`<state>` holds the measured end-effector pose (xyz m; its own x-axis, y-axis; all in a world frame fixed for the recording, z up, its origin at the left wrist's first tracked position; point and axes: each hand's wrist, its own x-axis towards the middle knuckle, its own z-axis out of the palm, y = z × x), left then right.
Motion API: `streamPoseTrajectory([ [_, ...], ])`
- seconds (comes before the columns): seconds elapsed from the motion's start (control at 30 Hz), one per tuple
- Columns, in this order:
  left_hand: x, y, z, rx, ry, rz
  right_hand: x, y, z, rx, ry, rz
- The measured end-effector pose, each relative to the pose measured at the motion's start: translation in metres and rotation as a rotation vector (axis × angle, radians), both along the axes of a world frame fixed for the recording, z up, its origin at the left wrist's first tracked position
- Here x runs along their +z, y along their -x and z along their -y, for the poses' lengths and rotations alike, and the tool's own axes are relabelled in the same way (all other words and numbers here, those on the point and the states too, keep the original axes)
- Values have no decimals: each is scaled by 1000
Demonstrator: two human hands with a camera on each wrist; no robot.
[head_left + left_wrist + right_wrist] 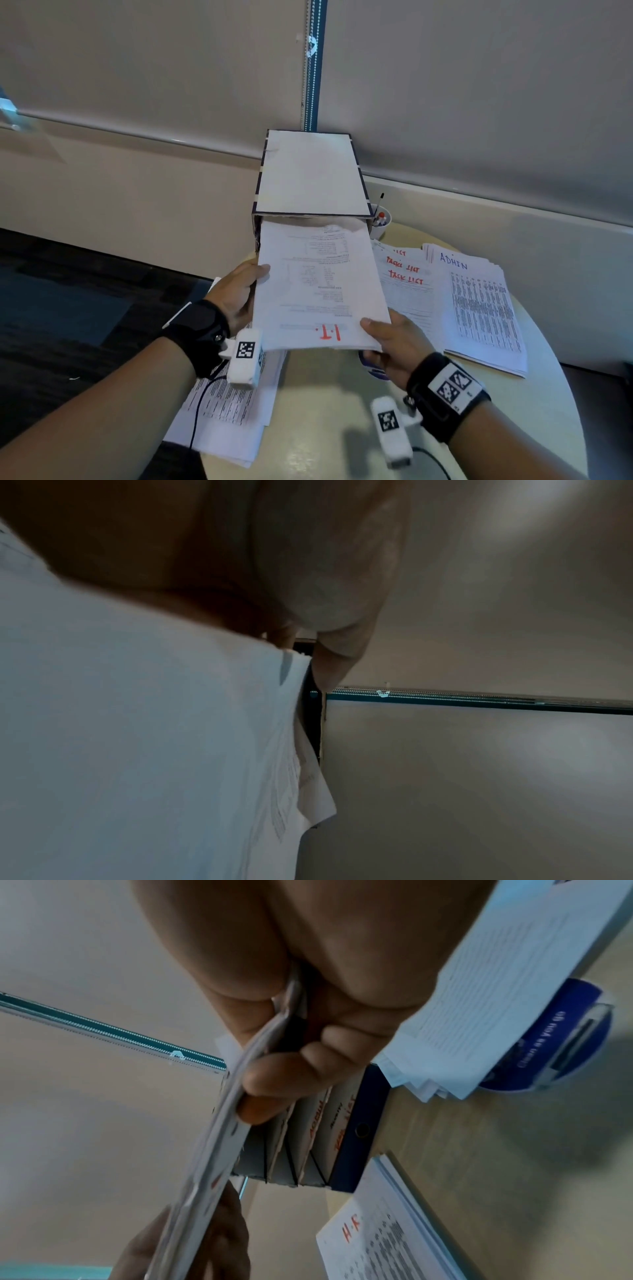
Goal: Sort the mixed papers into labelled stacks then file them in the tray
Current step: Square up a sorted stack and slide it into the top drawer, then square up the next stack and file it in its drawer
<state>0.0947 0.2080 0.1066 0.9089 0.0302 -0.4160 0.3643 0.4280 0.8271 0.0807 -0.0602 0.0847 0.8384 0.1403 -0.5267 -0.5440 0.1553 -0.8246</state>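
Observation:
A stack of papers marked "I.T." in red (318,291) is held level above the round table, its far end inside the top slot of the box-like filing tray (308,171). My left hand (246,287) grips the stack's left edge, thumb on top. At the near right corner my right hand (380,337) pinches it, thumb above and fingers underneath. The right wrist view shows the stack edge-on (219,1137) between the fingers (274,1074), with the tray's lower labelled slots (356,1123) behind. In the left wrist view the white sheets (137,723) fill the left side under the thumb (325,574).
On the table right of the tray lie a "TASK LIST" stack (407,284) and an "ADMIN" stack (479,301). An "H.R" stack (387,1231) lies under my left wrist. A cup of pens (380,219) stands behind the tray. A blue tape dispenser (555,1042) sits below my right hand.

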Motion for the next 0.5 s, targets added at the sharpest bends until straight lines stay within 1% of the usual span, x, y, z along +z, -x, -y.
streamPoseTrajectory([
  [0.1,-10,10,0,-85,19,-78,11,-27,-7,-30,-11,-25],
  [0.17,-16,15,0,-76,3,-123,17,-42,-13,-36,-5,-41],
  [0.27,-15,12,2,-70,61,-138,23,-65,-23,-24,55,-67],
  [0.37,-7,-5,7,12,110,-170,34,-86,-31,-19,87,-97],
  [0.43,-4,-20,9,89,110,-199,40,-95,-33,-36,18,-105],
  [0.5,0,-35,10,144,124,-211,38,-97,-30,-120,-119,-103],
])
